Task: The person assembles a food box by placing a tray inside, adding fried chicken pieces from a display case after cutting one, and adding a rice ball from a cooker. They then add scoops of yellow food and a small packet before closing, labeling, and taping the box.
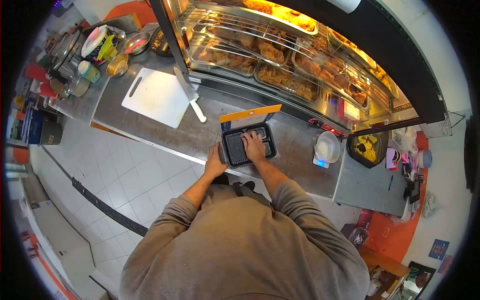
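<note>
Just below the middle of the frame a black tray with a ribbed floor sits on the steel counter, close to the near edge. The left hand cups the tray's left end, fingers curled round the rim and gripping it. The right hand lies spread flat inside the tray, palm down, holding nothing. To my eye the pressing goes best with the left hand bracing the rim firmly while the right pushes straight down, so the tray doesn't skid off the edge. An orange-topped card lies touching the tray's far side. A white cutting board and knife lie at upper left, the hot food cabinet above, a small scale to the right.
</note>
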Demonstrator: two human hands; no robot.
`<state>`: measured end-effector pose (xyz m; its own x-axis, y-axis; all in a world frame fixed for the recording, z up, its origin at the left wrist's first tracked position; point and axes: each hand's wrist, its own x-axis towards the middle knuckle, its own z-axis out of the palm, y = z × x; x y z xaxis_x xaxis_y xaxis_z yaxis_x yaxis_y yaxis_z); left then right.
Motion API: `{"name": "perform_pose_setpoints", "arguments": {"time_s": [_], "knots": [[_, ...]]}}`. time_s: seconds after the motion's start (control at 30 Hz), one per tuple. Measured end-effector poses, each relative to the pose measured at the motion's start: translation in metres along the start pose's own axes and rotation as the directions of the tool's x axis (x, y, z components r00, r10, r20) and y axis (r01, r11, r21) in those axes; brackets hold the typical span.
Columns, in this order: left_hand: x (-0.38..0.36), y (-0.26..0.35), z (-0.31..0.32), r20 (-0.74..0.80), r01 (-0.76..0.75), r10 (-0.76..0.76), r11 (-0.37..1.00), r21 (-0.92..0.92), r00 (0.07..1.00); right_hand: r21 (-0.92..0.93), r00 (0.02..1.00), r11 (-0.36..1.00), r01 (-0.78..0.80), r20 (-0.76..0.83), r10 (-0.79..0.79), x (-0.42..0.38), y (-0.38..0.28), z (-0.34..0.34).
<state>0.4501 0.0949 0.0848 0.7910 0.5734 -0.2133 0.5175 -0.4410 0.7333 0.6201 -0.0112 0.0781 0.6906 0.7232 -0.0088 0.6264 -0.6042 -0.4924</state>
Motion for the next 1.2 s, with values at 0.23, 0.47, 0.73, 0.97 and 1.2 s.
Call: {"name": "perform_pose_setpoints", "arguments": {"time_s": [0.23,0.47,0.73,0.97,1.2], "knots": [[-0.046,0.022,0.006,-0.048,-0.142,0.166,0.935,0.325,0.985,0.005,0.999,0.999,0.038,-0.032,-0.038,0.006,0.005,0.004],[-0.057,0.04,0.02,0.07,-0.301,0.31,0.803,0.514,0.948,-0.042,1.0,0.999,0.025,-0.003,-0.025,0.004,0.002,0.002],[-0.048,0.066,0.055,0.099,-0.303,0.292,0.826,0.475,0.951,-0.041,0.996,0.996,0.074,0.043,-0.072,0.007,0.009,0.003],[-0.04,0.029,0.046,0.101,-0.44,0.46,0.729,0.524,0.882,-0.08,0.995,0.992,0.099,-0.012,-0.1,-0.014,0.013,-0.009],[-0.044,0.029,0.035,0.016,-0.403,0.47,0.738,0.541,0.882,-0.068,0.992,0.99,0.126,-0.005,-0.127,-0.016,0.024,-0.019]]}}
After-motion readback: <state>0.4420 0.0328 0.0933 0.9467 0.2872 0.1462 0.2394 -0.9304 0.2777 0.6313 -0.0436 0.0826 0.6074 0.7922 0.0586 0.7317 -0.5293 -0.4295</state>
